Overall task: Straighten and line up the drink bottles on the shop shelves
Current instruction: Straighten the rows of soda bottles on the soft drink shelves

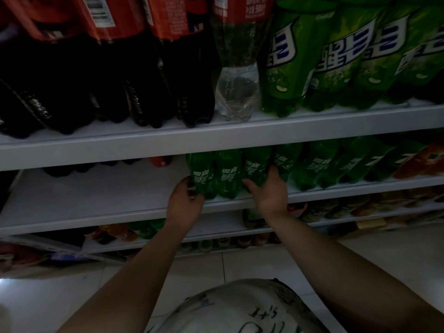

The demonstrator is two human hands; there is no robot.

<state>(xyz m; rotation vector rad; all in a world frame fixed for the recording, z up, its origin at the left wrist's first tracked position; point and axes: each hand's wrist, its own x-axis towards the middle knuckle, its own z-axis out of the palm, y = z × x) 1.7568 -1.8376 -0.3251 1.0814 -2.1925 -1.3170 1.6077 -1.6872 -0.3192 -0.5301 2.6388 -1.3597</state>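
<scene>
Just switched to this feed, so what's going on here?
A person is tidying a row of small green bottles on the middle shelf. The left hand grips the end bottle at the row's left. The right hand grips the third bottle. Both bottles stand at the shelf's front edge. Dark bottles sit further back to the left.

bottles (225, 174) on middle shelf (96, 198)

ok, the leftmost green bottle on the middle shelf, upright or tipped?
Upright: leftmost green bottle stands on its base on the middle shelf; left hand grips its side, right hand grips the third green bottle.
</scene>
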